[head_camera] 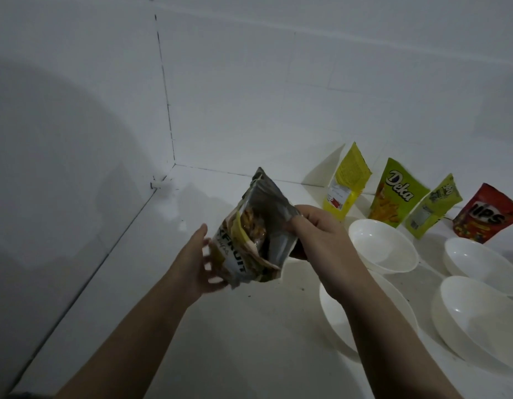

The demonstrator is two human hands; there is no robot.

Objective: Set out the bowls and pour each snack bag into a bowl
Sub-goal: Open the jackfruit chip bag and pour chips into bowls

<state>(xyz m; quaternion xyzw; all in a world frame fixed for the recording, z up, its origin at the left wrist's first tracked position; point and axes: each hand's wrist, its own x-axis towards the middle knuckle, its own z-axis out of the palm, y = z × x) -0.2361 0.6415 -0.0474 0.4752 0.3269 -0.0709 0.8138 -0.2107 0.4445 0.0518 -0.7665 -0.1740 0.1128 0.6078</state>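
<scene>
Both hands, left hand (196, 262) and right hand (315, 240), grip the jackfruit bag (255, 231) above the surface (249, 341), apparently mid-opening; next, pouring into the nearest bowl (336, 321).

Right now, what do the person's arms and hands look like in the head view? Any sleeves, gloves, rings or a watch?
Both arms enter from the bottom edge and are bare along everything that shows: no sleeves in view. The left hand and the right hand are bare too, without gloves. No ring, watch or bracelet shows on either wrist or on the visible fingers. The light is dim and the left hand's fingers are blurred, so small marks cannot be told.
</scene>
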